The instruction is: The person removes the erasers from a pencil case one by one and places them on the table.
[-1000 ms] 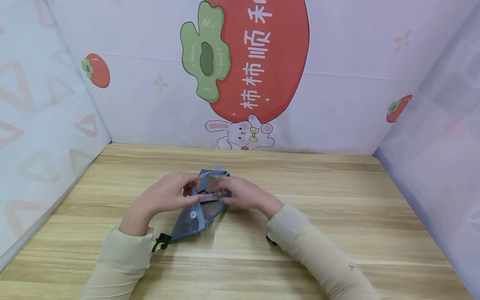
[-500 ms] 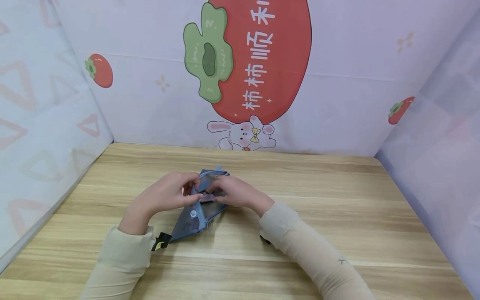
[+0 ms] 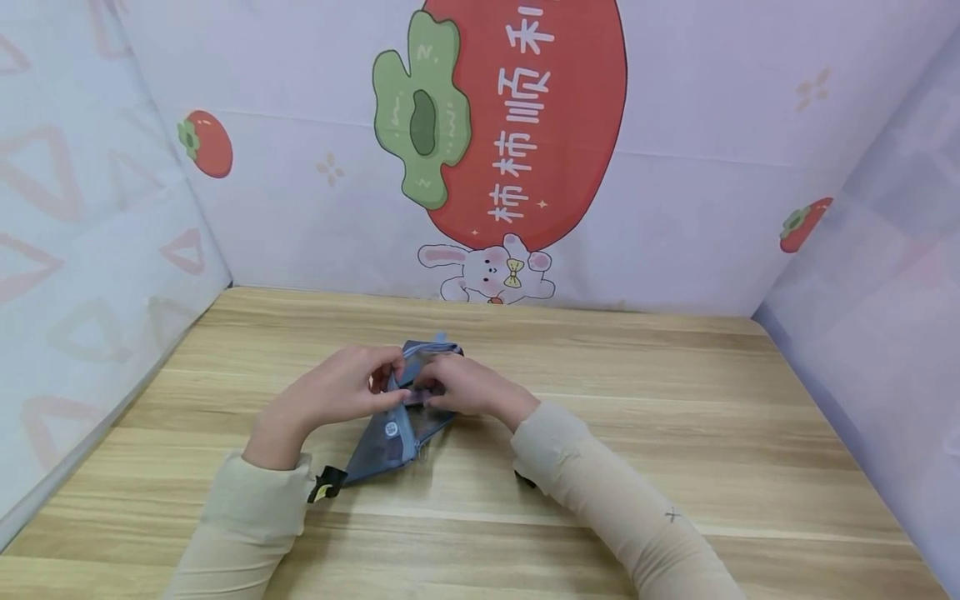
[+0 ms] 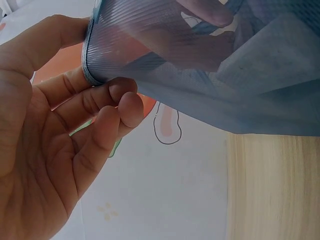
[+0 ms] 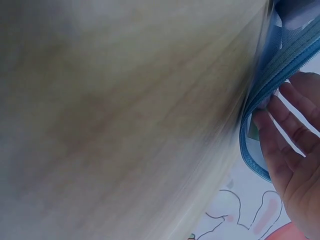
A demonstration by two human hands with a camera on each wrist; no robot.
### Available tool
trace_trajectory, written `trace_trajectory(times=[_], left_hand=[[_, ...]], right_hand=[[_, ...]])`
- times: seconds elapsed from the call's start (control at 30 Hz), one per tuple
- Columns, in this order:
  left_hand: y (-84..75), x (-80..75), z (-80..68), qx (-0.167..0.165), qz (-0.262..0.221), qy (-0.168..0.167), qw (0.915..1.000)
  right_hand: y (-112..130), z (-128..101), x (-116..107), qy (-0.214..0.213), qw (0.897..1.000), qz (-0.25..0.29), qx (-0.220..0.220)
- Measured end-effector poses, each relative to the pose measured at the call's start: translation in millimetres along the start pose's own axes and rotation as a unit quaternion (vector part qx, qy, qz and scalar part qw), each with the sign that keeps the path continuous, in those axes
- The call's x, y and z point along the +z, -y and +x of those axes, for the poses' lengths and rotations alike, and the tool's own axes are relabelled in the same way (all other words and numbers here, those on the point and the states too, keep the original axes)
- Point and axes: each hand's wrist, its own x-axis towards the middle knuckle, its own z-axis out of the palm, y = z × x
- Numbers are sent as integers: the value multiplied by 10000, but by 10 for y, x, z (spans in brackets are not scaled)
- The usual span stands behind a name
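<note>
In the head view, a blue mesh zip pouch (image 3: 397, 417) lies near the middle of the wooden tabletop (image 3: 675, 433), its long axis running from about 1 o'clock down to 7 o'clock, with a black tag (image 3: 327, 483) at the near end just beside the left sleeve (image 3: 247, 525). The left hand (image 3: 333, 396) sits at the pouch's 9 o'clock side, its fingers curled round the upper edge and gripping it. The right hand (image 3: 468, 389) comes in from 3 o'clock, its fingers bent over the pouch's open mouth and pinching at it, touching a small pinkish thing (image 3: 417, 398) there that is too hidden to make out; the right sleeve (image 3: 622, 508) stretches away toward 5 o'clock. Behind the tabletop, at 12 o'clock, stands a backdrop (image 3: 675, 167) printed with a large red fruit, a rabbit and white characters. In the left wrist view, the left hand (image 4: 55, 150) fills the 9 o'clock half, thumb above and fingers (image 4: 117, 100) below, clamping the rounded edge of the translucent pouch (image 4: 210, 65), which spreads toward 2 o'clock. In the right wrist view, the tabletop (image 5: 125, 115) is a blur; at 3 o'clock the pouch's blue zip band (image 5: 260, 115) shows, with the left hand's fingers (image 5: 290, 140) against it; the right hand's own fingers are not visible here.
</note>
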Motion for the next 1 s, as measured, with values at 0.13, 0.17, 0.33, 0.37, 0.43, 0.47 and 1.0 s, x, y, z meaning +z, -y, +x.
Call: trace_trajectory(times=[0.13, 0.17, 0.33, 0.37, 0.43, 0.47, 1.0], left_hand=[[-3, 10, 8, 4, -25, 19, 10000], [-2, 12, 10, 8, -25, 19, 10000], [-8, 19, 15, -1, -59, 42, 10000], [-5, 21, 16, 4, -66, 48, 10000], [-2, 25, 15, 10, -86, 57, 9999], [-1, 27, 15, 16, -93, 56, 9999], [18, 47, 22, 17, -161, 65, 9998]], right_hand=[[-19, 20, 5, 87, 9999, 0, -71], [-22, 25, 6, 121, 9999, 4, -86], [-35, 47, 11, 266, 9996, -5, -54], [-34, 53, 13, 273, 9996, -40, -56], [-30, 68, 16, 268, 9995, -127, -76], [-26, 74, 16, 256, 9995, -182, -96], [-30, 57, -2, 254, 9993, -110, -256]])
